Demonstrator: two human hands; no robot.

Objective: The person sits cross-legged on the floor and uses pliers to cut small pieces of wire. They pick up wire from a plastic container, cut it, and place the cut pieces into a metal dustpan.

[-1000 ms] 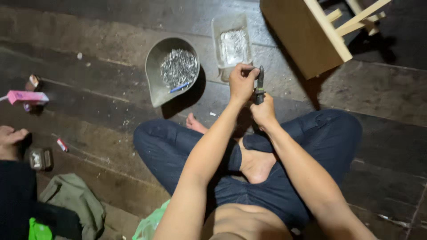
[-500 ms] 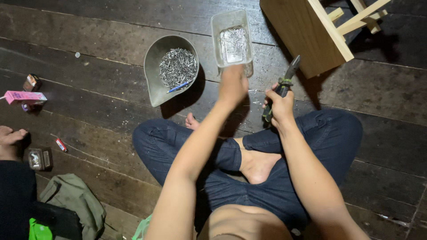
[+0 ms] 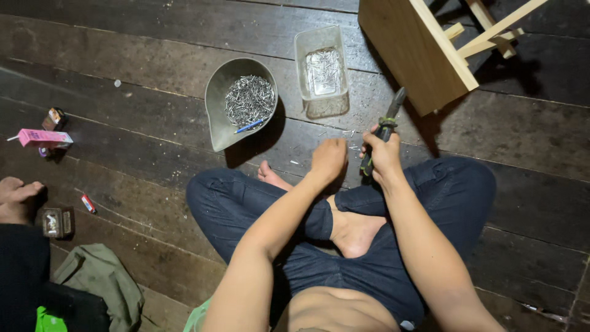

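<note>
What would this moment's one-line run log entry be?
right hand: grips pliers | left hand: closed, over floor | nearby: metal pan of nails, clear tub

You have two containers of nails before you: one grey metal scoop pan (image 3: pixel 241 104) and one clear plastic tub (image 3: pixel 321 71). One pair of pliers (image 3: pixel 382 132), one wooden frame (image 3: pixel 430 46), one pink carton (image 3: pixel 43 137), one blue pen (image 3: pixel 249 126).

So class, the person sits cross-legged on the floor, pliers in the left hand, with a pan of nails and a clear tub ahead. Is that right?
Not quite: the pliers are in the right hand, not the left hand, as the head view shows. The pan of nails and the clear tub do lie ahead.
</note>
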